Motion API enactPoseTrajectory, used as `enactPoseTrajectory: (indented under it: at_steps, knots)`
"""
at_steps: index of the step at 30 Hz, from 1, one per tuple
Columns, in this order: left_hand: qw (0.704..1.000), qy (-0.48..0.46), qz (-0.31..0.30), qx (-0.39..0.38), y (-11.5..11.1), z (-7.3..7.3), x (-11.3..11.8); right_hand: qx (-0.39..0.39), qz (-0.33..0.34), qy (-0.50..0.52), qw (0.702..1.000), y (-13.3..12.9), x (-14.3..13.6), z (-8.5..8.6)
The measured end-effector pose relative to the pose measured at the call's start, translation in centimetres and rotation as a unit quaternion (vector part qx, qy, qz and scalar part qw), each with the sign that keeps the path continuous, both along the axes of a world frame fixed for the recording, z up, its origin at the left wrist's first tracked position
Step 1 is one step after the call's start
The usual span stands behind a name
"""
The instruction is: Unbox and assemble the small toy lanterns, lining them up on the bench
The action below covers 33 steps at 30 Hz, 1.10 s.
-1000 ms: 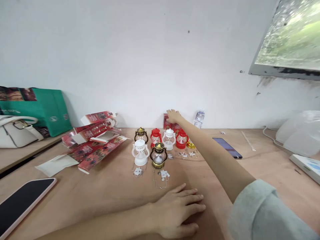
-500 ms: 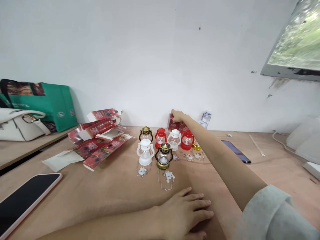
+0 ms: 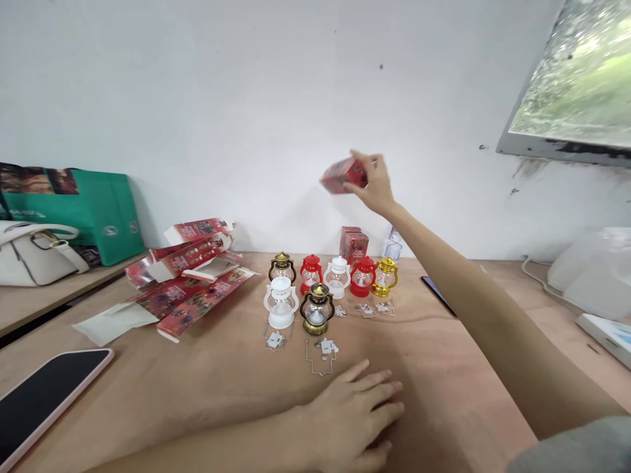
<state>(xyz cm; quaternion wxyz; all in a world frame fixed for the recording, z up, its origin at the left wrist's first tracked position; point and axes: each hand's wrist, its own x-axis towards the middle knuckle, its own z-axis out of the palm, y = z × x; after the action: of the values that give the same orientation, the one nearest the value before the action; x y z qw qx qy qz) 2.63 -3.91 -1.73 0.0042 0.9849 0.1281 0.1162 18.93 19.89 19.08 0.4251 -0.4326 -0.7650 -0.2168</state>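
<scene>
My right hand (image 3: 375, 184) is closed around a small red printed box (image 3: 340, 176), raised in front of the wall and a little blurred. Below it, more red boxes (image 3: 353, 244) stand at the back of the table. My left hand (image 3: 352, 417) lies flat on the tabletop, fingers spread, holding nothing. Ahead of it sits a bronze-coloured lantern (image 3: 317, 310), beside a white lantern (image 3: 280, 303). Behind them is a row of lanterns, among them a red one (image 3: 363, 277) and a gold one (image 3: 385, 277). Wire handles with small white parts (image 3: 327, 348) lie before the lanterns.
Flattened red cartons (image 3: 197, 295) are piled at the left. A phone (image 3: 49, 401) lies at the near left, and another phone (image 3: 438, 295) is partly behind my right arm. A white handbag (image 3: 34, 256) and a green bag (image 3: 106, 217) stand at far left.
My right hand has lifted a red box up off the back of the table. The gold lantern, earlier mostly behind my arm, now shows. My left hand stays flat on the table.
</scene>
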Motion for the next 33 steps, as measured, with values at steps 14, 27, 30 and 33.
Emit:
enactPoseTrajectory:
  at_steps: [14,27,30,33]
  knots:
    - [0.901,-0.043,0.351,0.251,0.9,11.4,-3.5,-0.385,0.282,0.334,0.813,-21.5,-1.8,-11.9]
    - [0.909,-0.027,0.36,0.208,1.2,11.6,-3.9,-0.413,0.29,0.311,0.805,-22.1,-0.7,-10.6]
    - [0.91,-0.007,0.358,0.21,1.3,11.9,-4.1,-0.438,0.277,0.251,0.817,-22.3,-0.1,-9.8]
    - [0.907,0.001,0.354,0.227,1.0,11.9,-4.0,-0.431,0.254,0.214,0.839,-22.6,0.2,-9.5]
